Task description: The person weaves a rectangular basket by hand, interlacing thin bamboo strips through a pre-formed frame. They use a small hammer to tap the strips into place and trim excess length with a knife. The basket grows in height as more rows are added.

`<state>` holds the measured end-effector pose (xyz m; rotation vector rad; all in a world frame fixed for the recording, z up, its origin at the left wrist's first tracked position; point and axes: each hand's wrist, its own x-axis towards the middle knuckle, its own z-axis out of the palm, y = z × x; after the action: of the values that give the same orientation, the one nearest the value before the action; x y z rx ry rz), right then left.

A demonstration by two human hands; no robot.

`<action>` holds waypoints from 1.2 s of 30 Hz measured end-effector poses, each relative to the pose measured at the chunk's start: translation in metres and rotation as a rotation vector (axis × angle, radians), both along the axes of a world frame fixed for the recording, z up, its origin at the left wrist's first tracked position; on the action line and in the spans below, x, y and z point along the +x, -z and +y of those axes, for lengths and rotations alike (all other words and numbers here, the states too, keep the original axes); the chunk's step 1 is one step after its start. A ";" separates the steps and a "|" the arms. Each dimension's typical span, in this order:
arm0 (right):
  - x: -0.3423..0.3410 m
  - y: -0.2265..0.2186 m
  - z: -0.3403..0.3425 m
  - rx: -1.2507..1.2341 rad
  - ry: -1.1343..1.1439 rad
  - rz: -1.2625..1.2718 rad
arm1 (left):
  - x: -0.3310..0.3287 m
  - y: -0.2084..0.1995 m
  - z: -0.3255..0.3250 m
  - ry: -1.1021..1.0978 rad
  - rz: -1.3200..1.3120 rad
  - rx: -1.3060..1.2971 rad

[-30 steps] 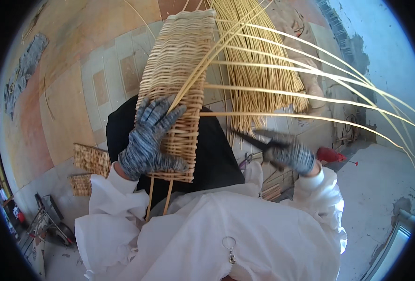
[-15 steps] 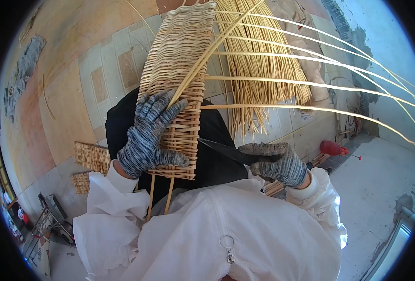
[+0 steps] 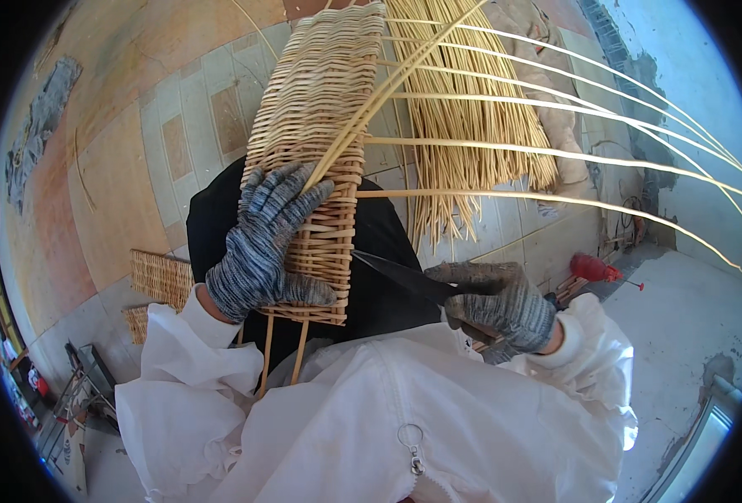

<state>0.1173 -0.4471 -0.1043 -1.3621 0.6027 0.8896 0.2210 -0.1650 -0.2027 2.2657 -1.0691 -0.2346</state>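
Note:
A long woven wicker panel (image 3: 316, 109) slopes across my black-clad lap, its near end toward my body. My left hand (image 3: 266, 235), in a grey striped knit glove, lies flat on it with the thumb apart from the fingers. Several pale rods (image 3: 362, 117) run in a bundle up to the right from beside its fingertips. My right hand (image 3: 505, 306), in a matching soiled glove, is closed round a dark pointed knife (image 3: 404, 277). The knife's tip is at the panel's right edge, below the lowest long side rod (image 3: 488, 194); its handle is mostly hidden by the glove.
Long side rods stretch right toward the wall. A thick bundle of thin canes (image 3: 463, 109) lies beyond the panel. Two smaller woven pieces (image 3: 160, 278) rest on the tiled floor at left, above a metal frame (image 3: 77, 407). A red object (image 3: 593, 267) stands at right.
My right hand has shifted slightly right and down, its wrist turned a little, still holding the knife. The panel has moved slightly left; my left hand stays on it.

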 end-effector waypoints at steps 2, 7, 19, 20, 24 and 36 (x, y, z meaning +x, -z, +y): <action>0.008 -0.004 -0.001 -0.122 -0.170 -0.167 | 0.002 0.001 0.000 0.007 -0.005 -0.018; 0.044 -0.025 0.002 -0.218 -0.361 -0.073 | 0.001 -0.003 0.002 -0.025 0.025 -0.042; 0.051 0.013 -0.007 -0.188 -0.564 -0.587 | 0.006 0.002 -0.001 -0.024 0.032 -0.010; 0.055 0.009 -0.007 -0.117 -0.500 -0.356 | 0.005 0.000 0.001 -0.032 0.030 0.002; 0.062 -0.001 -0.006 -0.036 -0.305 0.089 | 0.009 0.004 -0.002 -0.032 0.066 -0.024; 0.085 0.026 0.001 -0.253 -0.925 -0.092 | 0.010 -0.001 -0.003 0.012 0.123 0.000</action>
<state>0.2021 -0.4461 -0.1307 -1.9396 -0.0331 1.4996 0.2310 -0.1684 -0.2013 2.2148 -1.0181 -0.3743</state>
